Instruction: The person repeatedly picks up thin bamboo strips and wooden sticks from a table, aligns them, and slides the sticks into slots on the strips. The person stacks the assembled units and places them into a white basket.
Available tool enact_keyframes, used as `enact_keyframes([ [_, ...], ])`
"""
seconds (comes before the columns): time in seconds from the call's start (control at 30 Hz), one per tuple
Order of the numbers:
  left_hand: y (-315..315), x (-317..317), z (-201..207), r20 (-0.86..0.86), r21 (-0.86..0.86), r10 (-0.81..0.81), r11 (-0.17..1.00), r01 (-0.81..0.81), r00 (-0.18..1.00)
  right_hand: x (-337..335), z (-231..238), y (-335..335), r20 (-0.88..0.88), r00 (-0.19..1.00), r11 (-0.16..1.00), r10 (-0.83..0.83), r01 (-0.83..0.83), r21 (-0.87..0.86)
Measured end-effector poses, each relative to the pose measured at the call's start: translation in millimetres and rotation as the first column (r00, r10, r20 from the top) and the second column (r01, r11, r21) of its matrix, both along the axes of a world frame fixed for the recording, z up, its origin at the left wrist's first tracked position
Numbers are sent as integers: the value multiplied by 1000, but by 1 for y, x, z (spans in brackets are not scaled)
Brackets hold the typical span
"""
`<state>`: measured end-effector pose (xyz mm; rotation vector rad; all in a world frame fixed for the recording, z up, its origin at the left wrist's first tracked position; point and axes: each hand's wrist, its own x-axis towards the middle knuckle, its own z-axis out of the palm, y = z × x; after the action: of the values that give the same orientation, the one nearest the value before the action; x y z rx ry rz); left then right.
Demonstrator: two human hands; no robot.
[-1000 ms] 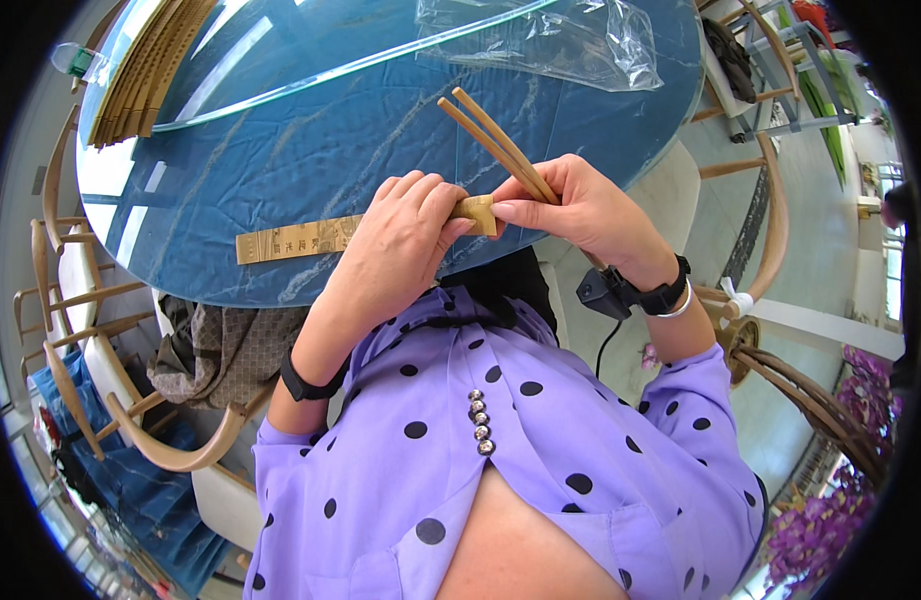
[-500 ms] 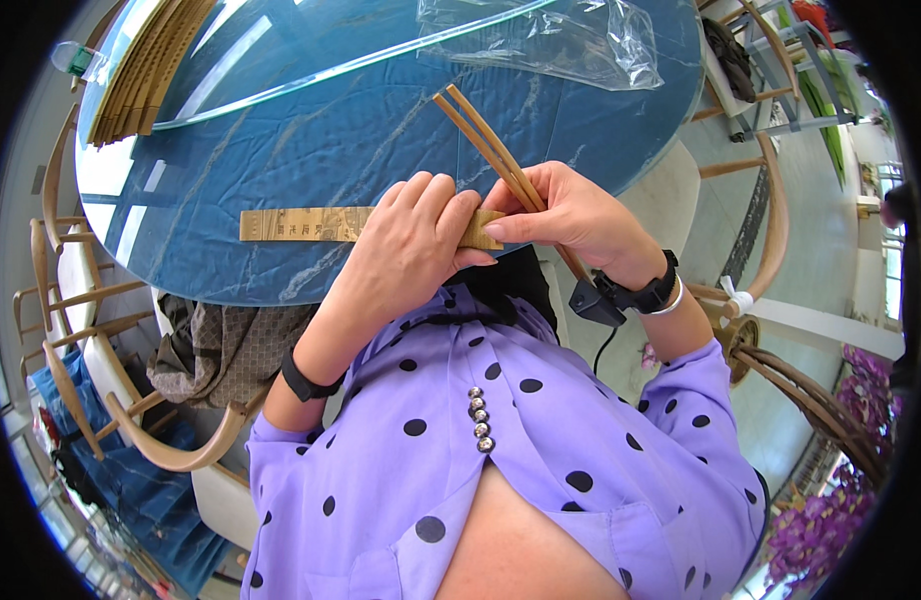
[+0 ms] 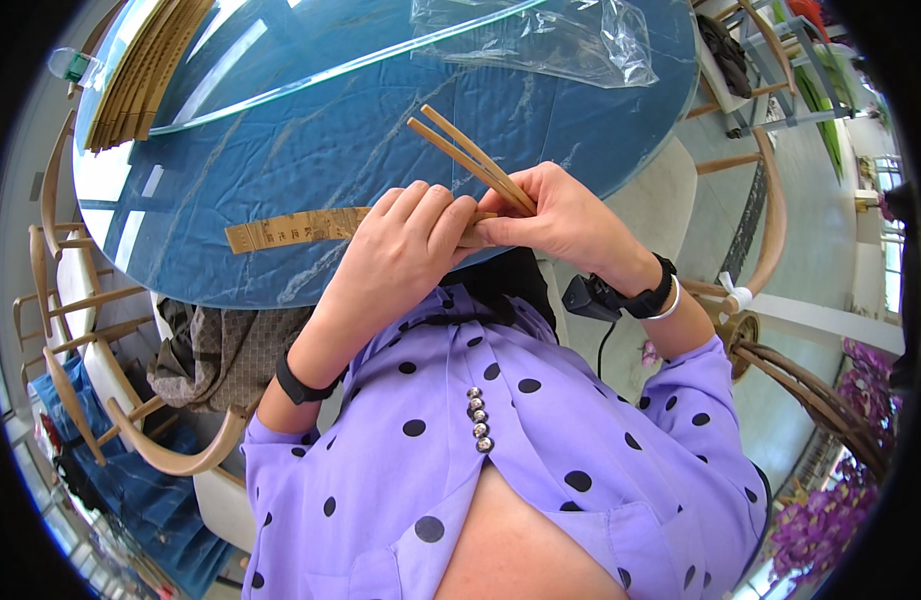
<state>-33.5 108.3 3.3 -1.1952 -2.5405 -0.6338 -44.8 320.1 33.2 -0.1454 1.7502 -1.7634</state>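
A pair of wooden chopsticks (image 3: 468,157) rests in my right hand (image 3: 571,222), their tips slightly apart and angled up to the left. That hand's thumb and fingers are closed, and they also touch the end of a brown paper chopstick sleeve (image 3: 293,230). My left hand (image 3: 399,238) is wrapped over the sleeve's middle, its fingertips meeting those of the right. The sleeve's free end sticks out to the left over the table's near edge, printed side up. How far the chopsticks reach behind the right fingers is hidden.
The round blue marbled table (image 3: 311,170) carries a stack of brown paper sleeves (image 3: 146,75) at far left and a clear plastic bag (image 3: 571,50) at the back. Wooden chairs (image 3: 206,450) stand on both sides. A brown patterned cloth (image 3: 231,350) hangs at lower left.
The chopsticks have dropped lower and tilted further left, with their tips spreading. The sleeve's left end has dipped and swung slightly left. Both hands stay together.
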Motion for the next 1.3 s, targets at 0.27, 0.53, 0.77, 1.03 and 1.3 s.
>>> enact_keyframes([
  [0.27, -3, -1, 3, 26, 145, -49, 988, 44, 998, -1, 4, 3, -131, 991, 982, 8, 17, 189],
  [0.53, -1, -2, -3, -53, 127, -29, 991, 35, 998, -2, -10, 4, -90, 995, 998, -47, 51, 48],
  [0.77, 0, -1, -1, 88, 122, -48, 992, 37, 995, -3, -2, 4, -113, 993, 989, -21, 38, 146],
  [1.03, -2, -3, -2, 139, 192, -56, 981, 28, 989, 5, 6, 5, -269, 963, 947, 0, 87, 310],
  [1.3, -6, -9, -3, 60, 225, -46, 974, 32, 997, 25, 20, 31, -842, 370, 571, 391, 620, 538],
])
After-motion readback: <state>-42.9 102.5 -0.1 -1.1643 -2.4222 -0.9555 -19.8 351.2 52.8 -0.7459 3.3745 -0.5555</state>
